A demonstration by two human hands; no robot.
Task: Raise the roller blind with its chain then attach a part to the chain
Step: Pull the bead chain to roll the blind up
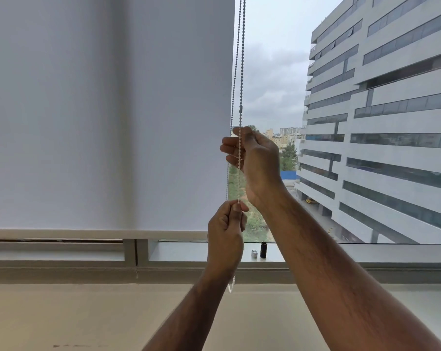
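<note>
A pale grey roller blind (108, 110) covers the left part of the window, its bottom bar (95, 234) just above the sill. A beaded chain (241, 59) hangs in two strands along the blind's right edge, with a dark connector (240, 109) on the right strand. My right hand (255, 158) grips one strand at mid height. Below it my left hand (227, 231) pinches the same strand between thumb and forefinger. The chain's loop end (231, 287) dangles under my left wrist.
On the window sill (315, 252) stand a small silver cylinder (254, 254) and a taller black cylinder (263, 250), just right of my left hand. A beige ledge (87, 315) runs below. Outside the glass rises a large office building (381, 122).
</note>
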